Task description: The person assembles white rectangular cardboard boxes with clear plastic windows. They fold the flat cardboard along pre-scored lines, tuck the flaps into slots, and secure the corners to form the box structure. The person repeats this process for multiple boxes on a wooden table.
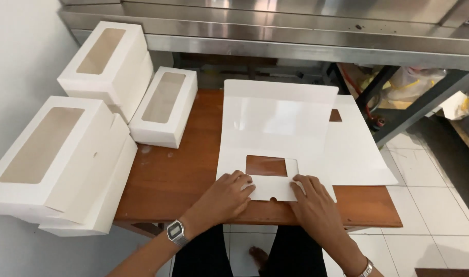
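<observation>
Two hands are pressing down on a flat white box blank (pixel 275 128) lying on the brown wooden surface (pixel 178 174). Left hand (pixel 225 197) is resting palm down, fingers spread and flattened, on the near flap of the blank, just left of the small notch in its front edge; it is grasping nothing, only pushing flat. Right hand (pixel 316 202) is lying the same way on the right part of that near flap, fingers extended and unclenched, fingertips touching the card just right of the rectangular window cut-out (pixel 266 165), through which the wood is showing. A metal wristwatch (pixel 176 232) is sitting on the left wrist, and a metal bracelet (pixel 366 268) is showing at the right wrist. The blank is sitting near the middle of the surface, its far panel folded partly upward. Beneath and to the right of it, a second flat white sheet (pixel 357 154) is lying, reaching past the right edge of the wood; a small cut-out is showing near its top. To the left, well apart from the hands, four assembled white window boxes are standing: a small one (pixel 164 106) lying on the wood, a taller one (pixel 107 60) behind it, and a large one (pixel 54 154) stacked on another (pixel 98 210) at the near left corner. Beyond the surface, a stainless steel bench (pixel 275 31) is running across the top, and white floor tiles (pixel 439 205) are showing at right.
</observation>
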